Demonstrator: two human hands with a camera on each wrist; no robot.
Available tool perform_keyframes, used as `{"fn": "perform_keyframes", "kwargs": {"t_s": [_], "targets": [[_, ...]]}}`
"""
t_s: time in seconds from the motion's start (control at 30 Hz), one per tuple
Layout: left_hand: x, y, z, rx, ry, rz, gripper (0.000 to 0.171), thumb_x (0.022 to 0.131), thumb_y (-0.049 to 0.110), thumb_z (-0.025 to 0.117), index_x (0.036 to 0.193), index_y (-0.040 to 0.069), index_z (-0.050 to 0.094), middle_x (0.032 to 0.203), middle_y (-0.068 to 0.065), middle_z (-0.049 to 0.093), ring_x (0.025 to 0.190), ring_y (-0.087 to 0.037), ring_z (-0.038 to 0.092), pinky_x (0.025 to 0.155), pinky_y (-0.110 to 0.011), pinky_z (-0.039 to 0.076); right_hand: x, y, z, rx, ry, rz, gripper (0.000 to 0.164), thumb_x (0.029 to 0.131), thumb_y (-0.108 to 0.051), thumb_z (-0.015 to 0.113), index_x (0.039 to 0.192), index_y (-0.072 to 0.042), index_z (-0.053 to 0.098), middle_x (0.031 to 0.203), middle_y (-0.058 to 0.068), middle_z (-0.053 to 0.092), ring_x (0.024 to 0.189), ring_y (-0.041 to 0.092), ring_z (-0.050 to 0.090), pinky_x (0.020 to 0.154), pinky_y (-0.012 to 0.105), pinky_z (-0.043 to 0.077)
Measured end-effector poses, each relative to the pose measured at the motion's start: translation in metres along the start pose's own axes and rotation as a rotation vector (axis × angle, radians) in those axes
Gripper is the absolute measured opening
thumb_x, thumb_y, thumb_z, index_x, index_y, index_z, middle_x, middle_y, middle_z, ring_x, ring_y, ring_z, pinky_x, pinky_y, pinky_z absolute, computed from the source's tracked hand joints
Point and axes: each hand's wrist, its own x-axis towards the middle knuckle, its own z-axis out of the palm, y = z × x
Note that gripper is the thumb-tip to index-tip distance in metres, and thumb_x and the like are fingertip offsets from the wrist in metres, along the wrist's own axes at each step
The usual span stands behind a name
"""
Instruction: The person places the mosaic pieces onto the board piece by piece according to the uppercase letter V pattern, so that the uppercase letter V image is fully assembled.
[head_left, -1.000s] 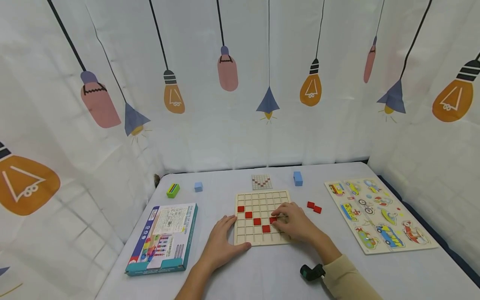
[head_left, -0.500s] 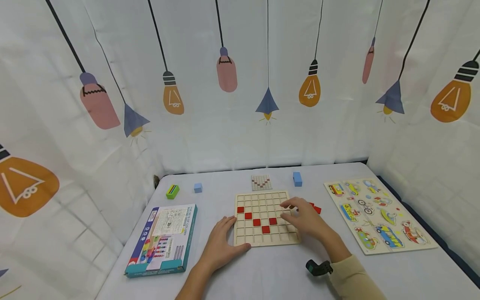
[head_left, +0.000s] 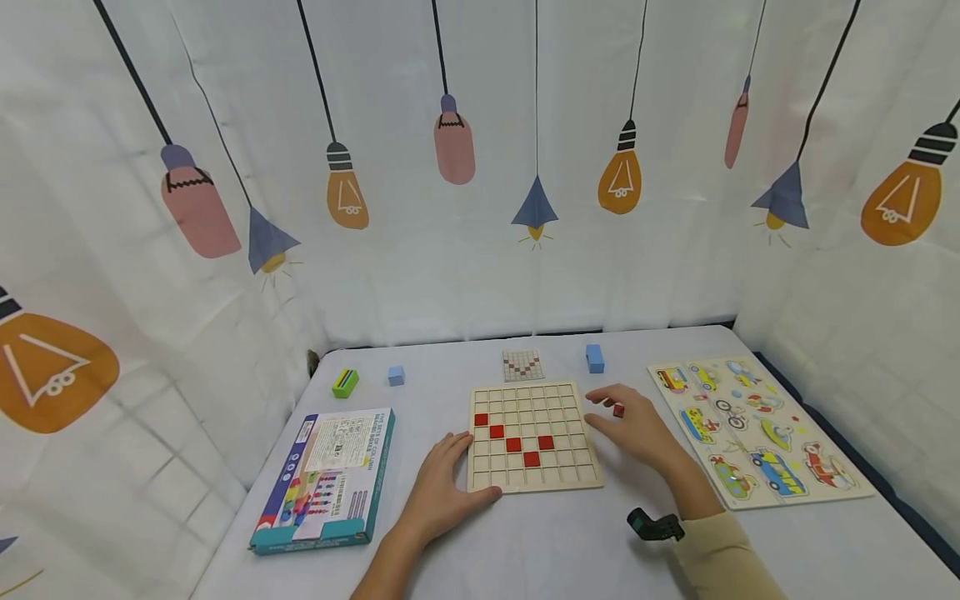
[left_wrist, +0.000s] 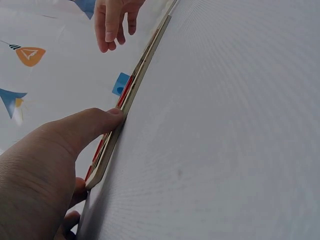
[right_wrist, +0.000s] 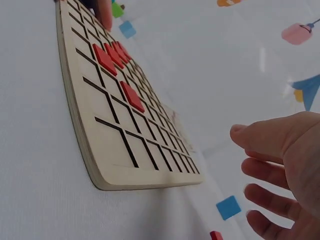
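In the head view a wooden grid board [head_left: 525,479] lies flat on the table, with several red square tiles [head_left: 532,459] in its cells. My left hand [head_left: 448,487] grips the board's near left corner. Its thumb [left_wrist: 95,125] presses the front edge while the other fingers lie along the left side. Just right of the board hovers my right hand [head_left: 637,429], fingers apart and loosely bent. A loose red tile [head_left: 618,410] shows between its fingers in the head view. The right wrist view has that tile [right_wrist: 216,235] below the fingers, apart from them.
A small pattern card [head_left: 522,365] lies behind the board, flanked by blue blocks [head_left: 595,358] and a green striped block [head_left: 346,382]. A flat box [head_left: 326,475] is at left, a picture puzzle board [head_left: 757,433] at right. Fabric walls surround the table.
My right hand has let go of a red tile in the grid and moved right, off the board, over the loose tiles. The left hand stays at the corner.
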Motion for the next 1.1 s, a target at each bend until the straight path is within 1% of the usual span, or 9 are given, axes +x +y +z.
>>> {"fn": "perform_keyframes", "kwargs": {"t_s": [0.1,0.23,0.47,0.63,0.7,0.83,0.97,1.1], "targets": [[0.0,0.0,0.0,0.0,0.001,0.001,0.106,0.077,0.071,0.092,0.161,0.017,0.058,0.17,-0.002,0.055,0.169,-0.036,0.035,0.133,-0.069,0.035,0.0,0.005,-0.004,-0.001,0.015,-0.003,0.042,0.103,-0.031,0.082,0.141,-0.018,0.073,0.138,0.006,0.073,0.122,0.031,0.067,0.099,0.045,0.06],[0.0,-0.001,0.0,0.003,0.0,0.0,0.106,0.076,0.071,0.092,0.161,0.017,0.058,0.17,-0.002,0.055,0.169,-0.036,0.035,0.133,-0.069,0.035,-0.001,0.012,-0.011,-0.013,0.04,-0.01,0.042,0.102,-0.029,0.082,0.141,-0.014,0.073,0.137,0.009,0.073,0.118,0.032,0.068,0.095,0.041,0.059],[-0.001,-0.001,0.0,-0.001,-0.004,-0.006,0.107,0.077,0.072,0.092,0.162,0.017,0.057,0.171,-0.002,0.054,0.169,-0.036,0.034,0.133,-0.069,0.035,-0.002,0.026,-0.019,-0.036,0.078,0.01,0.04,0.102,-0.025,0.083,0.139,-0.01,0.073,0.134,0.012,0.074,0.119,0.031,0.066,0.096,0.041,0.058],[-0.001,-0.001,0.001,-0.005,-0.011,-0.01,0.108,0.077,0.072,0.091,0.162,0.017,0.057,0.172,-0.002,0.053,0.169,-0.036,0.033,0.133,-0.069,0.034,-0.006,0.031,-0.025,-0.024,0.069,0.065,0.043,0.102,-0.028,0.082,0.14,-0.009,0.073,0.136,0.014,0.074,0.121,0.034,0.065,0.091,0.037,0.056],[-0.001,-0.001,0.001,-0.005,-0.013,-0.011,0.108,0.077,0.073,0.091,0.162,0.017,0.057,0.172,-0.002,0.053,0.169,-0.036,0.033,0.133,-0.07,0.034,-0.006,0.033,-0.028,-0.029,0.061,0.099,0.045,0.102,-0.03,0.082,0.141,-0.01,0.073,0.138,0.013,0.073,0.123,0.035,0.064,0.09,0.035,0.054],[-0.001,-0.002,0.001,-0.003,-0.011,-0.007,0.108,0.077,0.072,0.091,0.162,0.016,0.057,0.171,-0.002,0.053,0.169,-0.036,0.034,0.133,-0.07,0.034,-0.007,0.036,-0.03,-0.046,0.046,0.132,0.045,0.102,-0.029,0.082,0.141,-0.01,0.073,0.14,0.014,0.073,0.127,0.037,0.064,0.088,0.034,0.055],[0.0,-0.003,0.001,-0.004,-0.008,-0.003,0.107,0.077,0.072,0.092,0.162,0.016,0.057,0.171,-0.002,0.053,0.169,-0.036,0.033,0.133,-0.069,0.034,-0.006,0.039,-0.029,-0.049,0.031,0.157,0.044,0.101,-0.028,0.083,0.14,-0.009,0.073,0.14,0.016,0.071,0.127,0.037,0.063,0.089,0.037,0.057],[0.001,-0.003,0.001,0.0,-0.006,0.0,0.107,0.077,0.072,0.091,0.162,0.016,0.057,0.171,-0.002,0.054,0.169,-0.036,0.034,0.133,-0.069,0.034,-0.006,0.043,-0.028,-0.065,0.016,0.179,0.043,0.1,-0.026,0.083,0.138,-0.008,0.074,0.141,0.017,0.07,0.126,0.037,0.063,0.093,0.044,0.06]]}}
